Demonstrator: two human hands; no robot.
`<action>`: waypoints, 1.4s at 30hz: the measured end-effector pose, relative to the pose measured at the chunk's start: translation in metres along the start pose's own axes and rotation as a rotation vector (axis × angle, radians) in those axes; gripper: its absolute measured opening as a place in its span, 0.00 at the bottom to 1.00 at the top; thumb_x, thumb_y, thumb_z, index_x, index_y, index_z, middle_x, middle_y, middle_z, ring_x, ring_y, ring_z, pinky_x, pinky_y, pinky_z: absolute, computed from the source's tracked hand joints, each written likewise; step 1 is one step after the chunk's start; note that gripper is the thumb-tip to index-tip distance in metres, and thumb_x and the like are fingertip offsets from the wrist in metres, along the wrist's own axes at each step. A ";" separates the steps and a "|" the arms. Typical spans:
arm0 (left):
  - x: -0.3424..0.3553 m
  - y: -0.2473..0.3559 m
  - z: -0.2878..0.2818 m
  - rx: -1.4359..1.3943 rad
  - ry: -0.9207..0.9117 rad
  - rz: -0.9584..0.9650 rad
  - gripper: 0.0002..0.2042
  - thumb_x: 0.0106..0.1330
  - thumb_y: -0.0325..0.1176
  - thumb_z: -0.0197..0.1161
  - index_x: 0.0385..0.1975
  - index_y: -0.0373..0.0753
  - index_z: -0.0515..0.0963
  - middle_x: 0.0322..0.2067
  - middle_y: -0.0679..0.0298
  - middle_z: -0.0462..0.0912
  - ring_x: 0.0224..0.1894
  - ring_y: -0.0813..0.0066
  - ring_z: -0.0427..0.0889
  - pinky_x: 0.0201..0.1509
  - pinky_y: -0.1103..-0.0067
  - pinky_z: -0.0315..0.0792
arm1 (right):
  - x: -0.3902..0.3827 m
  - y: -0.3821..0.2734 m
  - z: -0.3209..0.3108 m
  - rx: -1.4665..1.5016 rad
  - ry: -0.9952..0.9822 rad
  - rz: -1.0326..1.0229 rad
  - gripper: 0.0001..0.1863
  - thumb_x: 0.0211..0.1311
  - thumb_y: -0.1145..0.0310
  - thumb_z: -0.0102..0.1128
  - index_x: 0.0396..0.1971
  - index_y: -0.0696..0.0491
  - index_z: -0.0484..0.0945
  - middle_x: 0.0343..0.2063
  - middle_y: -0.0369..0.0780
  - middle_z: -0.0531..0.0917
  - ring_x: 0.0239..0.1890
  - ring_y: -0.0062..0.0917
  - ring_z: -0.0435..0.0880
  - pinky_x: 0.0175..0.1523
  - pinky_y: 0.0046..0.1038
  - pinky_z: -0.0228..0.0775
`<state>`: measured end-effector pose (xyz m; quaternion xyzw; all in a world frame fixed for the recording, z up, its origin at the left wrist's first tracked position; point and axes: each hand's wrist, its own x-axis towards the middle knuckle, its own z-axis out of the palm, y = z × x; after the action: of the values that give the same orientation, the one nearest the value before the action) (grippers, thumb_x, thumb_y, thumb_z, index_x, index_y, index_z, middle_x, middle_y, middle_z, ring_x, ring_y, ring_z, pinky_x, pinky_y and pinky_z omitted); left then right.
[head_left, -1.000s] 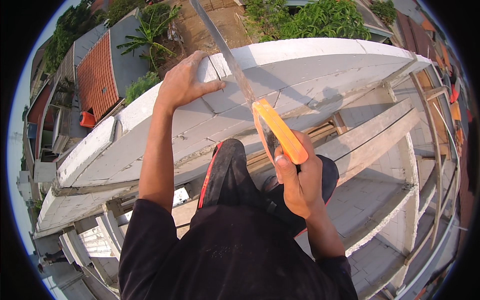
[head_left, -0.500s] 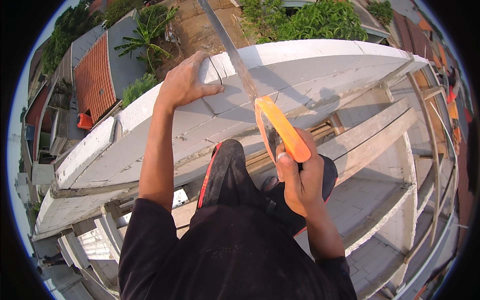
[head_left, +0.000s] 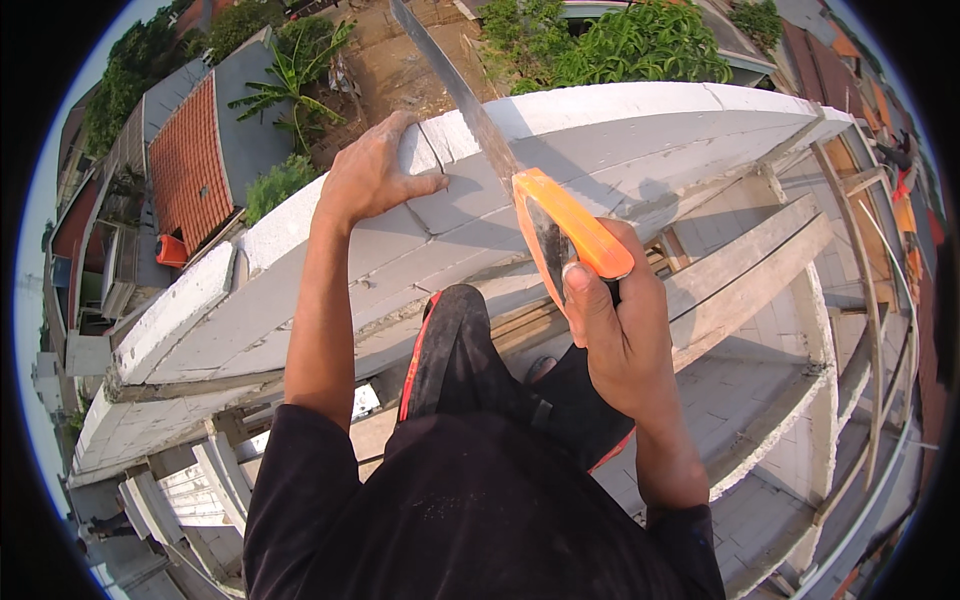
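In bright sunlight, a person in a dark shirt (head_left: 480, 500) holds a saw (head_left: 530, 187) before a white block wall (head_left: 620, 108). The saw's orange handle (head_left: 582, 232) sits at two o'clock from the middle of the view, and its blade (head_left: 462, 102) runs up to a point between eleven and twelve. At three o'clock, the right hand (head_left: 630, 335) has its fingers curled closed around the lower end of the handle, the thumb laid along the near side.

At eleven o'clock, the left hand (head_left: 365, 175) has hold of the wall's upper edge, fingers and thumb parted wide to span it: the fingers reach over the top while the thumb lies against the near face. Just beside that hand, toward three o'clock, a thin dark slit (head_left: 431, 143) crosses the top of the blocks; the blade passes a little to its right, though whether it touches the wall cannot be told.

Wooden boards (head_left: 755, 275) stretch beyond the right hand at three o'clock. Well apart from the hands, at nine o'clock, a red-orange container (head_left: 172, 250) stands near a tiled roof (head_left: 188, 150); its contents are too small to make out.
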<state>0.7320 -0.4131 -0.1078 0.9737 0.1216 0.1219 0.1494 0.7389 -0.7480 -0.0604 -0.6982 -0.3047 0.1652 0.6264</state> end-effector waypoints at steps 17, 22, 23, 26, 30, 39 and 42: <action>-0.001 0.005 -0.004 -0.016 -0.028 -0.047 0.47 0.48 0.63 0.78 0.63 0.34 0.76 0.53 0.44 0.86 0.58 0.47 0.85 0.62 0.61 0.77 | 0.005 -0.002 0.003 0.002 -0.006 -0.017 0.23 0.83 0.56 0.52 0.61 0.62 0.72 0.21 0.31 0.72 0.21 0.12 0.70 0.29 0.20 0.65; 0.000 0.005 -0.005 -0.024 -0.050 -0.065 0.47 0.47 0.64 0.78 0.63 0.34 0.76 0.53 0.44 0.86 0.57 0.46 0.85 0.61 0.61 0.77 | 0.004 -0.006 -0.001 0.088 -0.047 0.002 0.24 0.84 0.56 0.51 0.61 0.63 0.72 0.22 0.32 0.74 0.22 0.13 0.72 0.30 0.20 0.66; -0.001 0.006 -0.005 -0.028 -0.053 -0.070 0.47 0.47 0.64 0.78 0.63 0.35 0.76 0.52 0.44 0.86 0.57 0.46 0.85 0.61 0.61 0.77 | 0.005 -0.007 -0.001 0.062 -0.030 -0.023 0.24 0.84 0.56 0.50 0.62 0.63 0.72 0.22 0.32 0.74 0.22 0.13 0.72 0.30 0.21 0.66; -0.001 0.006 -0.006 -0.038 -0.043 -0.065 0.47 0.47 0.64 0.78 0.62 0.36 0.76 0.52 0.44 0.87 0.56 0.46 0.86 0.60 0.61 0.78 | 0.007 -0.011 -0.002 -0.029 -0.001 -0.069 0.24 0.85 0.57 0.49 0.62 0.64 0.72 0.21 0.32 0.74 0.21 0.13 0.72 0.30 0.21 0.66; 0.000 0.009 -0.006 -0.015 -0.022 -0.060 0.46 0.47 0.65 0.78 0.61 0.37 0.77 0.51 0.44 0.87 0.56 0.46 0.86 0.60 0.60 0.78 | 0.010 -0.021 0.001 -0.139 -0.009 -0.075 0.24 0.85 0.57 0.48 0.62 0.64 0.72 0.20 0.33 0.74 0.21 0.14 0.72 0.29 0.21 0.65; -0.004 0.002 -0.005 0.004 -0.030 -0.056 0.46 0.49 0.67 0.77 0.60 0.36 0.77 0.51 0.45 0.87 0.56 0.47 0.86 0.59 0.60 0.78 | -0.033 -0.045 -0.020 -0.203 -0.010 -0.008 0.22 0.84 0.59 0.49 0.59 0.64 0.72 0.20 0.39 0.76 0.21 0.26 0.75 0.29 0.28 0.66; -0.002 0.005 -0.004 -0.005 -0.025 -0.045 0.45 0.50 0.67 0.77 0.59 0.36 0.77 0.51 0.46 0.87 0.55 0.47 0.86 0.59 0.60 0.78 | -0.038 -0.047 -0.021 -0.190 0.003 -0.031 0.23 0.85 0.57 0.47 0.60 0.64 0.72 0.19 0.35 0.75 0.18 0.16 0.71 0.27 0.22 0.64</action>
<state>0.7301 -0.4176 -0.1028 0.9718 0.1410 0.1066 0.1558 0.7124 -0.7867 -0.0170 -0.7497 -0.3289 0.1249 0.5605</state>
